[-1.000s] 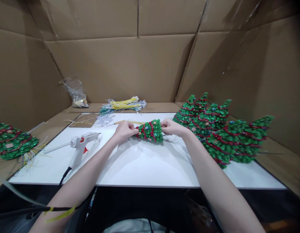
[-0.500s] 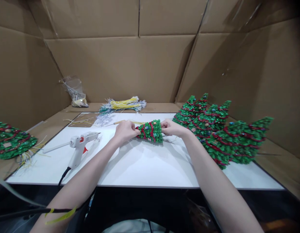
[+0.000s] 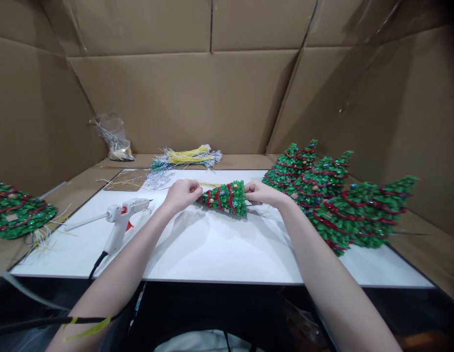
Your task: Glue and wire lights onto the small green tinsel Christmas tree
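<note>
A small green Christmas tree [image 3: 227,199] with red garland and small coloured baubles lies on its side, its tip to the left, just above the white board. At the narrow tip my left hand [image 3: 182,194] is closed in a pinch; whether it grips the tip itself or the garland's end, I cannot make out. The fingers of my right hand [image 3: 262,192] are bent closed at the wide base, partly hidden by the tree. Thin yellow wires [image 3: 208,185] lie behind the tree.
A white glue gun [image 3: 120,225] stands on the board at left. Several finished-looking trees [image 3: 333,200] crowd the right side; another tree [image 3: 21,215] sits far left beside loose wires. Behind are a wire bundle [image 3: 190,156] and a plastic bag [image 3: 115,139]. Cardboard walls enclose the board.
My left hand has shifted left along the tree, uncovering more of its narrow end. My right hand stays at the base, and the tree is almost where it was.
</note>
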Demonstrator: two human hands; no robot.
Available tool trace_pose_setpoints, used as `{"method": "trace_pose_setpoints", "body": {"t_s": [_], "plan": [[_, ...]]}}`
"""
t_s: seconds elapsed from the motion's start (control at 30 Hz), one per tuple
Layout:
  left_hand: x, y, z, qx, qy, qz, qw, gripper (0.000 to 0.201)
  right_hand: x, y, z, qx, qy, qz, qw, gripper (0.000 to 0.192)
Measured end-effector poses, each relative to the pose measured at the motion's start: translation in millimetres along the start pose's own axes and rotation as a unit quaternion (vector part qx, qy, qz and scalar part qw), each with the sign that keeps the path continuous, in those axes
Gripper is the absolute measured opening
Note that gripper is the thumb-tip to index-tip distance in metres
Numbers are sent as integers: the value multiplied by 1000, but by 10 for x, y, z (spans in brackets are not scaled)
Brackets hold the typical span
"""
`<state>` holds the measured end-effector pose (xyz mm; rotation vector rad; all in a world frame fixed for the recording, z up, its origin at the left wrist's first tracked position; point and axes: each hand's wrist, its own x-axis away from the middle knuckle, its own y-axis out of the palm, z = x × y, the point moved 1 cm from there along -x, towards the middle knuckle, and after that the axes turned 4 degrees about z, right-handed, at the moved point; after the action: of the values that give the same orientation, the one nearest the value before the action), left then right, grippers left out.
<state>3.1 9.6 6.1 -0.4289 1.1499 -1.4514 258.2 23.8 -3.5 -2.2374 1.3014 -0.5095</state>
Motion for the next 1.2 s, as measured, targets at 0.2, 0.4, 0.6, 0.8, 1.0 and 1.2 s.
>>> {"method": "trace_pose_setpoints", "body": {"t_s": [0.2,0.4,0.6,0.8,1.0,1.2], "plan": [[-3,-8,-11,43,69,-35,996,17,12,-7,-8,11,2,-2,1000,22],[-13,53,-39,23,105,-25,994,13,2,-7,2,10,-3,-8,1000,21],[-30,67,-60,0,124,-5,992,10,-27,1,35,18,5,-16,1000,16],[-39,74,-69,-9,121,-3,993,9,-30,36,6,6,-3,-14,1000,14],[-40,16,-73,-9,107,-19,994,8,-39,89,-39,-14,-19,-19,1000,13],[-46,-73,-95,14,89,-68,994,11,-63,116,-53,-32,-32,-26,999,11]]}}
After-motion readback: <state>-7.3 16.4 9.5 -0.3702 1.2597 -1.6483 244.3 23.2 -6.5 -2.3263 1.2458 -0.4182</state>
